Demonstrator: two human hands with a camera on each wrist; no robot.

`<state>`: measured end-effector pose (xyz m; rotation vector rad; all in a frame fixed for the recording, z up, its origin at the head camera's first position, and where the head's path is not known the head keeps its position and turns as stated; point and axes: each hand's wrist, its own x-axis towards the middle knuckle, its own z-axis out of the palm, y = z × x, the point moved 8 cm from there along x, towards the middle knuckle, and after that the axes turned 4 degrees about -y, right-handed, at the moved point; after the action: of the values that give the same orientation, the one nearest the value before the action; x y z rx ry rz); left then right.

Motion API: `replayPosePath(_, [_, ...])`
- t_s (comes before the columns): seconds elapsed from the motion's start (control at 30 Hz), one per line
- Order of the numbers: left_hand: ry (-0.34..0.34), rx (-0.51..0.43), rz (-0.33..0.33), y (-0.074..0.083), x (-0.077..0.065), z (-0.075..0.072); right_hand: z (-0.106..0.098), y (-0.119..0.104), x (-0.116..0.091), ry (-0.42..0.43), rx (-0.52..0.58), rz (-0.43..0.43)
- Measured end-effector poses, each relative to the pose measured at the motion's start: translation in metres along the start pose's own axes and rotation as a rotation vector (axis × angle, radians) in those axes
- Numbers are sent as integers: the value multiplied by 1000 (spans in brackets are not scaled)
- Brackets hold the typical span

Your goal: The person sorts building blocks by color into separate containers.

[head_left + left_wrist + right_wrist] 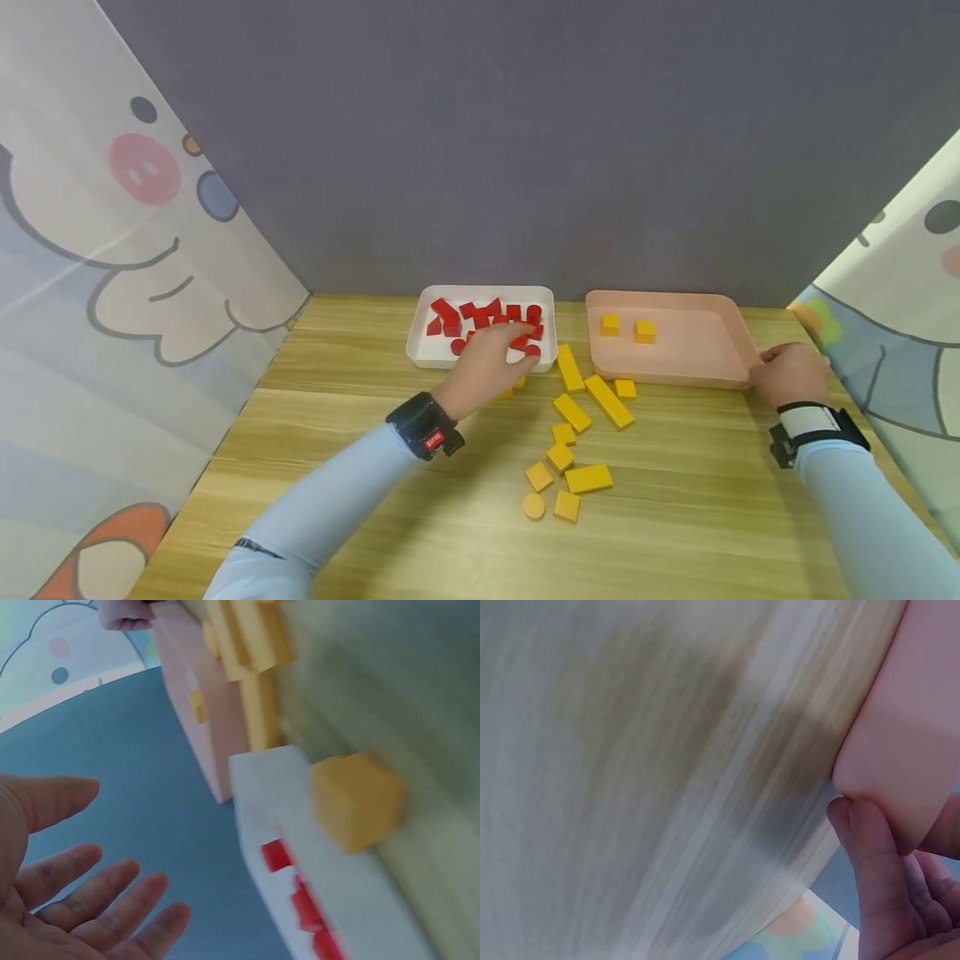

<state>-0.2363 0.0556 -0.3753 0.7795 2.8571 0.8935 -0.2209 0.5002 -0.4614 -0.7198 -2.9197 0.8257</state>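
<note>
Corner of pink tray [693, 337] in right hand [792, 375]

It's a small booth-type set-up here, home or lab can't tell: wood-grain table [690, 500], dk grey panel [525, 150] across the bk, cartoon-print sheets [60, 333] walling L & R sides, toy-like yellow blocks [609, 402] w/in.

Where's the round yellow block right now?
In the head view, the round yellow block lies on the table, low and slightly right of centre, just left of a square yellow block.
</note>
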Motion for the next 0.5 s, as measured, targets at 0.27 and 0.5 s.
replayPosePath(0.27, [5, 33, -30, -35, -30, 23, -1, -1, 0, 14, -10, -13])
replayPosePath(0.5, [11, 11, -36, -49, -39, 31, -2, -6, -2, 24, -22, -23])
